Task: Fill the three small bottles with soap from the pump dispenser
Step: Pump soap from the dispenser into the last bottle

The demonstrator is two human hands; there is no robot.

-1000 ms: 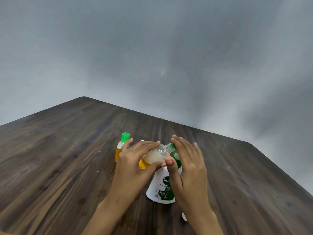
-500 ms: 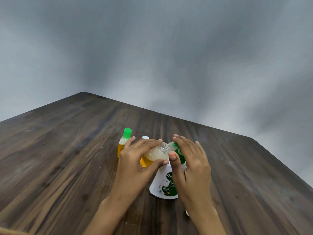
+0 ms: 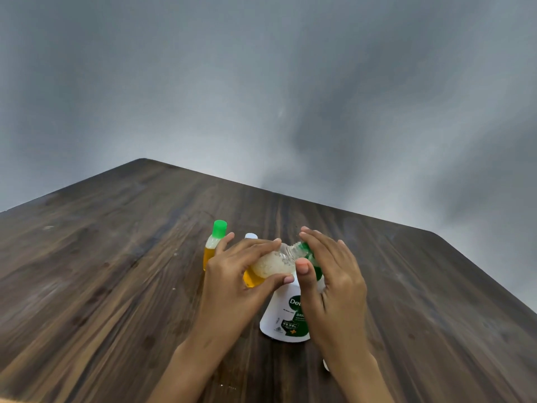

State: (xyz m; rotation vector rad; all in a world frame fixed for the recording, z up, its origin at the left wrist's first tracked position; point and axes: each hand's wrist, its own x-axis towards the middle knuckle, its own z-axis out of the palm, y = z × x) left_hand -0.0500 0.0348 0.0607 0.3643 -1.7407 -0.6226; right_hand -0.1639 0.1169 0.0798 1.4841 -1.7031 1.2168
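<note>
My left hand [image 3: 232, 274] grips a small clear bottle [image 3: 268, 266], tilted with its open neck toward the green pump head [image 3: 312, 261] of the white soap dispenser [image 3: 286, 318]. The bottle holds orange soap and foam. My right hand [image 3: 331, 283] lies over the pump head with straight fingers, the thumb beside the bottle's neck. A second small bottle [image 3: 213, 245] with a green cap stands behind my left hand, part full of orange soap. A white cap [image 3: 251, 236] of a third bottle shows just behind my fingers.
The dark wooden table [image 3: 101, 271] spreads wide to the left and right, with its far corner at upper left. A grey wall rises behind it. A small white object [image 3: 326, 365] peeks out beside my right wrist.
The view shifted slightly. Both hands keep their places on the bottle and pump; my right fingers look a little more spread over the pump head.
</note>
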